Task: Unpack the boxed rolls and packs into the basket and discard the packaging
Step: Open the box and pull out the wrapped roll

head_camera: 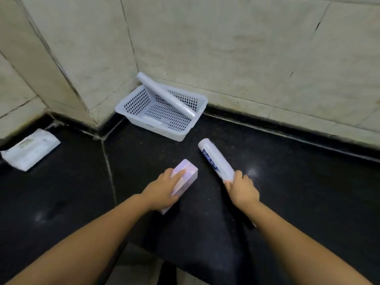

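A white perforated basket [131, 109] stands in the corner of the dark counter. One clear-wrapped roll [164, 94] leans across it, its upper end over the back rim. My left hand [162, 191] grips a long pale purple box [185, 177] lying on the counter. My right hand [242, 187] holds the near end of a white roll with a blue printed label [216, 159], which points toward the basket.
A white plastic pack [30, 150] lies at the far left of the counter. Pale tiled walls [246, 48] close off the back and left sides. The black counter [308, 192] stretches to the right; its front edge runs below my arms.
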Motion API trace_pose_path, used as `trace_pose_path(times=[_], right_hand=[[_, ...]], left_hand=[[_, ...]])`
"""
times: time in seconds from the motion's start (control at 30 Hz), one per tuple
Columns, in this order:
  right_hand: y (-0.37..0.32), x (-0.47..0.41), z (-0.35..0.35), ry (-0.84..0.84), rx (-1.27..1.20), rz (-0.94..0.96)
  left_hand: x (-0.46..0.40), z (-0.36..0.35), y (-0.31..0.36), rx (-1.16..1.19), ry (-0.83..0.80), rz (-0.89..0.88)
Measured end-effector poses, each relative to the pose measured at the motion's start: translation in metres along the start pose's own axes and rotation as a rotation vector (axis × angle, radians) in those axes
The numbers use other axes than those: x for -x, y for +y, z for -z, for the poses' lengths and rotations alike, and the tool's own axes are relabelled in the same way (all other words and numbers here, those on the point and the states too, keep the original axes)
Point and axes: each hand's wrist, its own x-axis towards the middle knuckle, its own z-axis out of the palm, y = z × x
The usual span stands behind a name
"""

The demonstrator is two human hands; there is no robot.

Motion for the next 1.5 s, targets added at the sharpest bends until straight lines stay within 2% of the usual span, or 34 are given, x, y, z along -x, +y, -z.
trace_pose_path(times=[0.1,0.23,0.3,0.37,0.43,0.5,0.6,0.67,0.7,0.77,0.83,0.9,1.0,1.07,1.17,1.3,1.5], right_hand=[[-0.008,0.003,-0.006,0.037,0.058,-0.076],[-0.012,0.003,-0.005,0.02,0.06,-0.155],[-0.012,0.002,0.0,-0.023,0.042,-0.188],[-0.015,0.003,0.008,-0.023,0.015,-0.201],[-0.022,0.006,0.023,0.051,-0.037,-0.148],[-0.034,0.014,0.045,0.094,-0.239,-0.036],[-0.058,0.036,0.079,-0.08,-0.658,0.124],[-0.073,0.051,0.091,-0.151,-0.711,0.182],[-0.076,0.057,0.093,-0.121,-0.691,0.209],[-0.077,0.066,0.101,-0.005,-0.68,0.248],[-0.072,0.072,0.11,0.039,-0.676,0.322],[-0.066,0.078,0.116,-0.001,-0.646,0.4],[-0.056,0.084,0.125,-0.099,-0.706,0.476],[-0.05,0.086,0.131,-0.176,-0.829,0.473],[-0.049,0.086,0.14,-0.19,-0.964,0.365],[-0.06,0.086,0.14,-0.099,-0.784,0.294],[-0.063,0.089,0.135,-0.098,-0.787,0.278]], left_hand=[[-0.01,-0.001,-0.011,-0.001,-0.013,-0.06],[-0.024,0.004,-0.004,0.163,-0.012,0.115],[-0.027,0.012,0.003,0.21,-0.012,0.11],[-0.024,0.023,0.008,0.297,0.028,0.027],[-0.018,0.034,0.011,0.352,0.082,-0.083],[-0.01,0.047,0.013,0.364,0.167,-0.173],[0.001,0.063,0.019,0.298,0.34,-0.323],[0.005,0.071,0.023,0.244,0.423,-0.412],[0.007,0.075,0.026,0.23,0.44,-0.445],[0.011,0.083,0.032,0.253,0.414,-0.502],[0.013,0.095,0.041,0.38,0.282,-0.518],[0.013,0.107,0.052,0.524,0.142,-0.488],[0.013,0.121,0.068,0.641,0.103,-0.505],[0.016,0.127,0.075,0.601,0.154,-0.542],[0.018,0.13,0.08,0.391,0.279,-0.563],[0.02,0.135,0.085,0.109,0.412,-0.65],[0.022,0.135,0.085,-0.183,0.532,-0.733]])
